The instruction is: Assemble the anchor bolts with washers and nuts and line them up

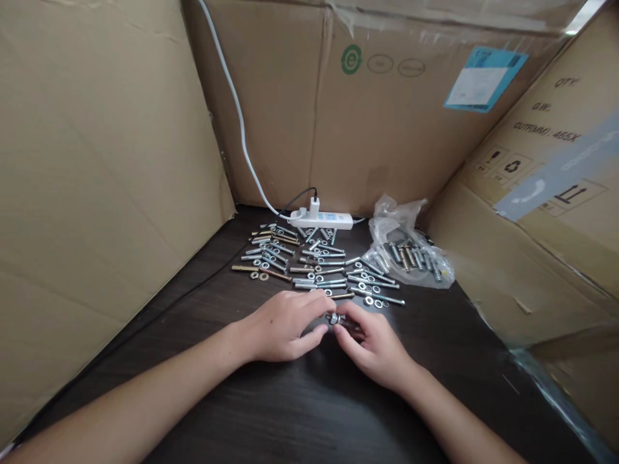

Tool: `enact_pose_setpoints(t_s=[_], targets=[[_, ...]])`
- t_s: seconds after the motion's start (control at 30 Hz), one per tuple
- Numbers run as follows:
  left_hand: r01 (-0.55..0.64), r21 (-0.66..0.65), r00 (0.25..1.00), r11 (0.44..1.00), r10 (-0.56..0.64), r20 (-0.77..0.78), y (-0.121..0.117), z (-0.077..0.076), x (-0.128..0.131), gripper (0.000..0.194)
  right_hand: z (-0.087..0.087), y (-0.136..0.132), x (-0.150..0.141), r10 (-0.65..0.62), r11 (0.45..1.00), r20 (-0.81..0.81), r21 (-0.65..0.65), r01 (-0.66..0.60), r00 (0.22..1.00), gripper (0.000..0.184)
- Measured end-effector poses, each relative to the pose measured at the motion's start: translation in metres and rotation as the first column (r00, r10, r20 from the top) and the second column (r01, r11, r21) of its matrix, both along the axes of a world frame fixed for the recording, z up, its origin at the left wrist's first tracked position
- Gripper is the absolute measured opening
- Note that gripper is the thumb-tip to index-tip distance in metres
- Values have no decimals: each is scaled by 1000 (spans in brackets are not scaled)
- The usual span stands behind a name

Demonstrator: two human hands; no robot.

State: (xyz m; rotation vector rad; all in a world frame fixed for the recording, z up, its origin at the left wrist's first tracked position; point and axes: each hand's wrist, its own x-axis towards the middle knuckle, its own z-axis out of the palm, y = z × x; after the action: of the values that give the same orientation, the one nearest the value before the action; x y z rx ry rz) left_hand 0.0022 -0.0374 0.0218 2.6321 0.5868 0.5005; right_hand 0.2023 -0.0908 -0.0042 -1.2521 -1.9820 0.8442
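My right hand point(374, 341) is closed around a metal bolt, its thumb and index finger pinching near the end. A silvery hex nut point(333, 318) shows at that end, with what looks like a washer behind it. Most of the bolt is hidden by my right fingers. My left hand point(293, 322) is curved toward the nut, thumb and index finger apart with their tips close beside it. Whether the left fingertips touch the nut is hard to tell. Just beyond both hands lie rows of loose bolts and metal sleeves point(319, 281), with nuts and washers point(369, 301) among them.
A clear plastic bag point(435, 276) with several bolts lies at the back right. A white power strip point(333, 221) with a plug and cables stands against the rear cardboard. Cardboard walls point(120, 129) enclose the dark table point(271, 412) at left, back and right. A black cable runs along the left.
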Motion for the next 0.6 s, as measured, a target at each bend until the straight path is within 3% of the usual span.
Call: enact_pose_setpoints(t_s=[0.37,0.6], targets=[[3,17,1000,1000,-3,-26,2,-3,1,16,3,-1,-2,2,1000,-41,7,-1,999,8],[4,30,998,1000,-3,-58,2,-2,3,28,4,-3,-2,18,1000,-9,3,-18,1000,6]])
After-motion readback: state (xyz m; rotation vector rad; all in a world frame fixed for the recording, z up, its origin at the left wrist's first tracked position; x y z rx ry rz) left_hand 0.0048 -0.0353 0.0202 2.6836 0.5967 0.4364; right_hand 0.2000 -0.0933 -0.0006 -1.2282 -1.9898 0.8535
